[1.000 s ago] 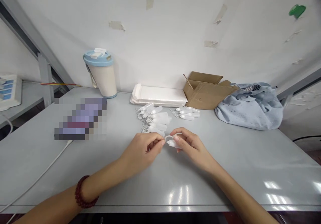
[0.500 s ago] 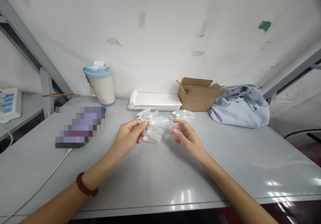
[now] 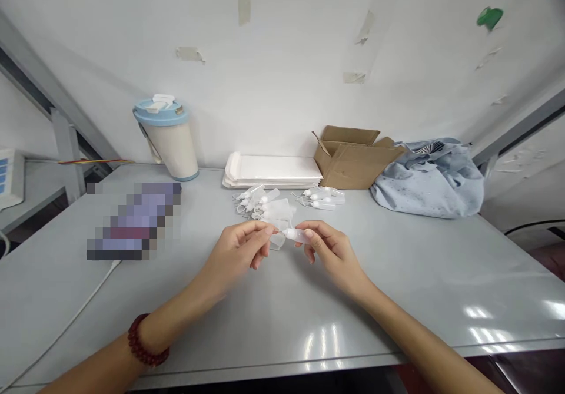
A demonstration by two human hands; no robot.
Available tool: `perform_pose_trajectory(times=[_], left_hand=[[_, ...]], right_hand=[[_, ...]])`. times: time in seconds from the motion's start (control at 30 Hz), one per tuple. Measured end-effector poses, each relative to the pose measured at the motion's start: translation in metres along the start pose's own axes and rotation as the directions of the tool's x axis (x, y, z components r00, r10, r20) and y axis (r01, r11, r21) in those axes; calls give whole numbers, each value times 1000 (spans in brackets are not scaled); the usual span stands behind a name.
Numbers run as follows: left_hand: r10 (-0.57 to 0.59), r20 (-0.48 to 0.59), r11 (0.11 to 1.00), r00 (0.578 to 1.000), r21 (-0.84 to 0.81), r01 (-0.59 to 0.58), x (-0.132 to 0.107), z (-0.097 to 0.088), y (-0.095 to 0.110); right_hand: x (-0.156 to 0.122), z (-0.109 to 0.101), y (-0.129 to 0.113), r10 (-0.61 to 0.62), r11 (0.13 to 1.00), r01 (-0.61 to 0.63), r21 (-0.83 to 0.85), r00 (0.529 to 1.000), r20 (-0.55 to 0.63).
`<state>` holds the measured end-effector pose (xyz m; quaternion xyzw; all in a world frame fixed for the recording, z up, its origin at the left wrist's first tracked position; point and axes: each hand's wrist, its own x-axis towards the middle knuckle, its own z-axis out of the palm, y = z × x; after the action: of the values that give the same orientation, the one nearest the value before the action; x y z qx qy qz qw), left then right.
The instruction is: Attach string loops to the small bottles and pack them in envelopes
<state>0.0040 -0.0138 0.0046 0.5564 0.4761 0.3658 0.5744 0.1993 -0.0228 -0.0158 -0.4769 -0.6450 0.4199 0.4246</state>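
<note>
My left hand (image 3: 241,251) and my right hand (image 3: 329,248) meet over the middle of the grey table (image 3: 397,276). Between their pinched fingertips is a small white plastic bottle (image 3: 292,235), each hand gripping one end. Just behind my fingers lies a heap of the same small white bottles (image 3: 265,205). A smaller group of bottles (image 3: 321,197) lies further right. A red bead bracelet (image 3: 143,347) is on my left wrist.
A blue-lidded cream jug (image 3: 168,138) stands at the back left. A stack of white trays (image 3: 273,170), an open cardboard box (image 3: 353,158) and a blue cloth bag (image 3: 435,179) line the wall. A blurred flat object (image 3: 132,220) with a white cable (image 3: 62,323) lies left.
Half a second ago my hands were apart, the left one at the heap. Now both have come together in front of it, pinching a single bottle.
</note>
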Motion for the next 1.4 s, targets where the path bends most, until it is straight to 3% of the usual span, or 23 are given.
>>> perform_pose_trajectory(times=[0.3, 0.53, 0.6, 0.67, 0.77, 0.83, 0.93, 1.13, 1.4], left_hand=[[50, -11, 971, 999, 235, -46, -2, 0, 0], [-4, 177, 923, 984, 380, -65, 5, -24, 7], [37, 62, 930, 997, 363, -58, 9, -34, 11], [113, -175, 958, 978, 280, -61, 16, -43, 13], [168, -484, 983, 859, 149, -108, 27, -53, 8], [195, -545, 977, 815, 183, -111, 36, -57, -1], [306, -512, 918, 803, 383, -105, 50, -61, -19], [556, -275, 690, 784, 679, -251, 66, -65, -43], [509, -169, 579, 844, 792, -191, 62, -64, -40]], right_hand=[[-6, 2, 7, -41, 996, 44, -80, 998, 44], [0, -1, 9, -46, 993, 59, -105, 991, 122], [7, -9, 13, -79, 983, 88, -163, 995, 60], [17, -20, 20, -129, 952, 101, -289, 989, -79], [32, -41, 38, -267, 827, 143, -543, 951, -155], [39, -53, 51, -348, 716, 184, -673, 930, -117], [44, -62, 66, -355, 650, 179, -739, 931, -87], [46, -65, 74, -322, 662, 166, -731, 944, -77], [44, -61, 73, -284, 711, 145, -689, 954, -92]])
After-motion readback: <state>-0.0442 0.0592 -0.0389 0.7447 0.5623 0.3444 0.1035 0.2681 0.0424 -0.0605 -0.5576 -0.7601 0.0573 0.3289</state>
